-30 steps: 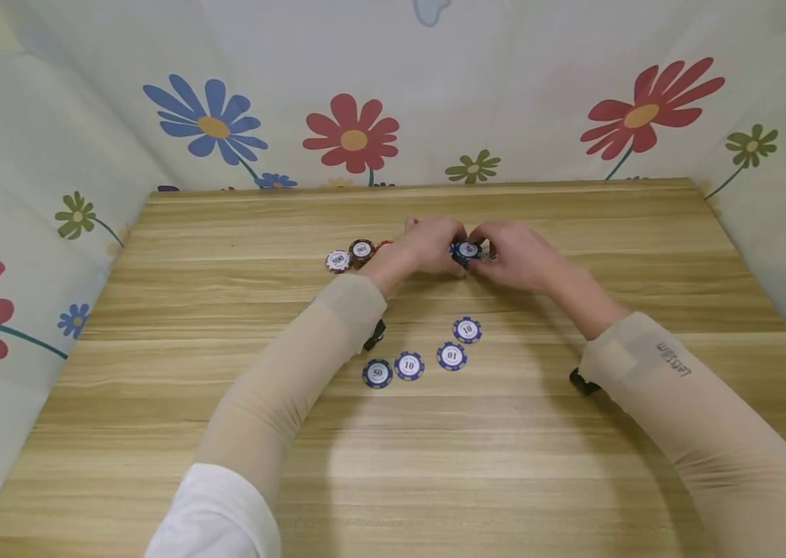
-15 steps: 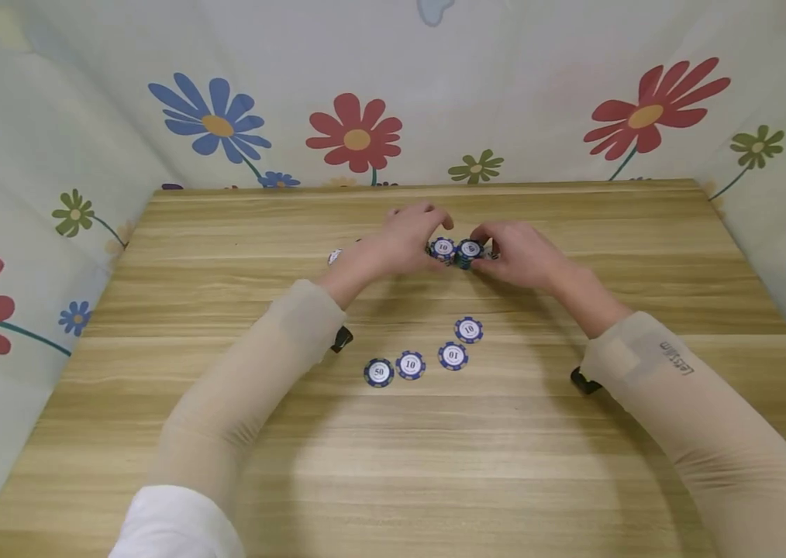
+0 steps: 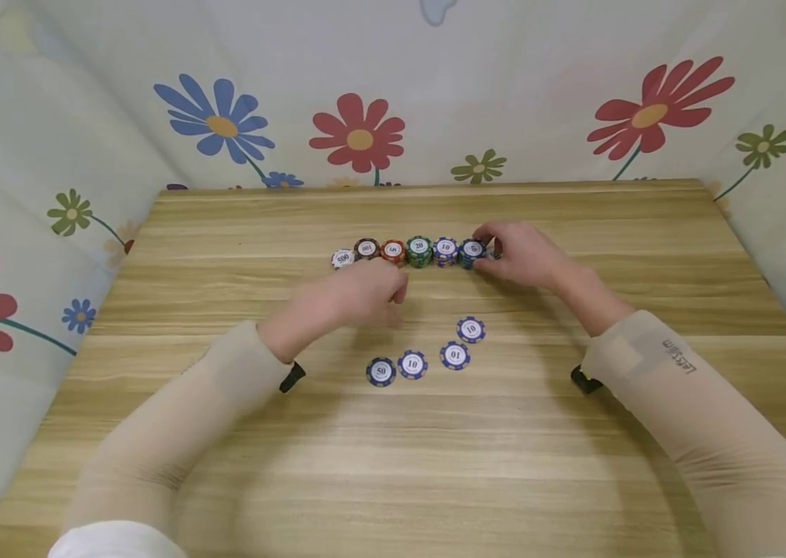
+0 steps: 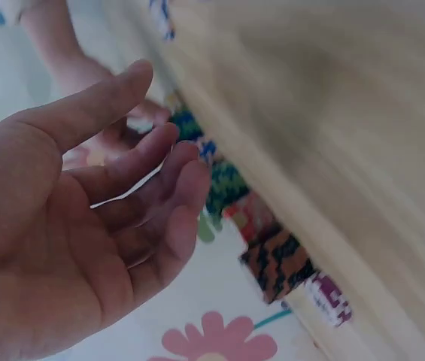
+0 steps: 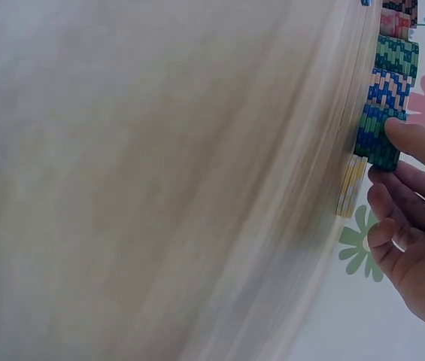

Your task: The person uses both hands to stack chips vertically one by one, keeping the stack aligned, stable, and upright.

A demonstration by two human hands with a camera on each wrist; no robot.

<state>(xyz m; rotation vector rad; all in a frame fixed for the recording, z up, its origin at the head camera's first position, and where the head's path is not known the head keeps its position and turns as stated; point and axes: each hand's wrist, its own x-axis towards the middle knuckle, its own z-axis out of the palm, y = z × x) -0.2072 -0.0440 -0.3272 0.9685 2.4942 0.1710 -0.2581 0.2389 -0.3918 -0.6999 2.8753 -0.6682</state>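
Several stacks of poker chips form a row near the table's far edge. My right hand (image 3: 522, 252) grips the dark blue-green chip stack (image 3: 472, 249), with the thumb on its near side in the right wrist view. Left of that stand a blue stack (image 3: 445, 248), a green stack (image 3: 418, 246), a red stack (image 3: 393, 250), a black-orange stack (image 3: 367, 248) and white-purple chips (image 3: 343, 258). My left hand (image 3: 358, 298), blurred, hovers in front of the row's left part. Its fingers (image 4: 189, 173) curve loosely around nothing.
Closer to me, single blue chips lie flat: one marked 50 (image 3: 381, 372) and three marked 10, including the rightmost chip (image 3: 471, 329). Yellow-edged chips (image 5: 351, 186) stand beside the gripped stack, mostly hidden by my right hand in the head view. A flowered curtain (image 3: 539, 101) borders the wooden table (image 3: 477, 465).
My left hand has come off the right end of the row and moved left and nearer to me, uncovering the middle stacks. My right hand has stayed at the dark blue-green stack.
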